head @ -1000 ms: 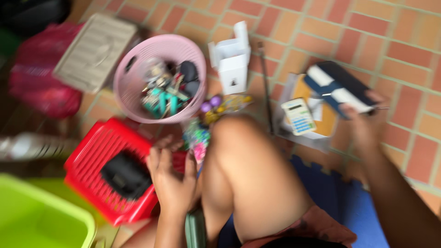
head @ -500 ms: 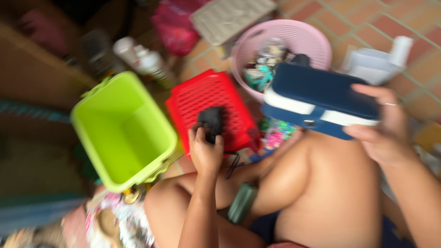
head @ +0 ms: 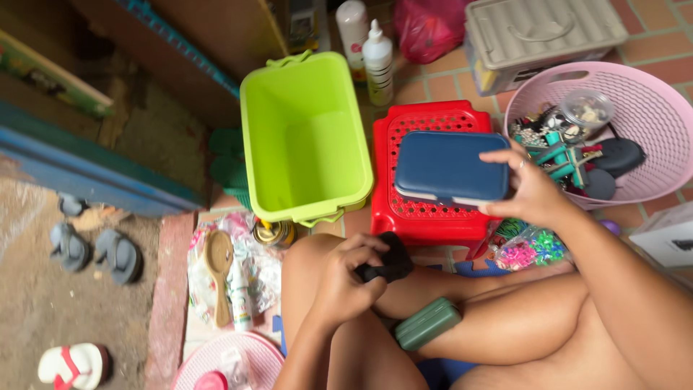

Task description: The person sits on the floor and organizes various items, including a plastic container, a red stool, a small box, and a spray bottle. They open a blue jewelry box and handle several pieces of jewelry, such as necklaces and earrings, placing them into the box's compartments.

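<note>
The blue case (head: 449, 165), one flat rectangular box with a pale band along its near edge, lies on the red perforated stool (head: 426, 217), its long axis running left to right across the seat. The right hand (head: 530, 191) rests at its right end, fingers (head: 498, 155) spread over the top and thumb under the near edge. The left hand (head: 346, 278) is above the knee, fingers curled tight around one small black object (head: 386, 260). One lime-green bin (head: 303, 137), open at the top, stands touching the stool's left side. One pink basket (head: 642, 108) of small items sits just right of the stool. Two bottles (head: 368, 43) stand behind the bin. One green case (head: 426, 323) lies between the legs. Red seat shows along the blue case's near and left edges.
</note>
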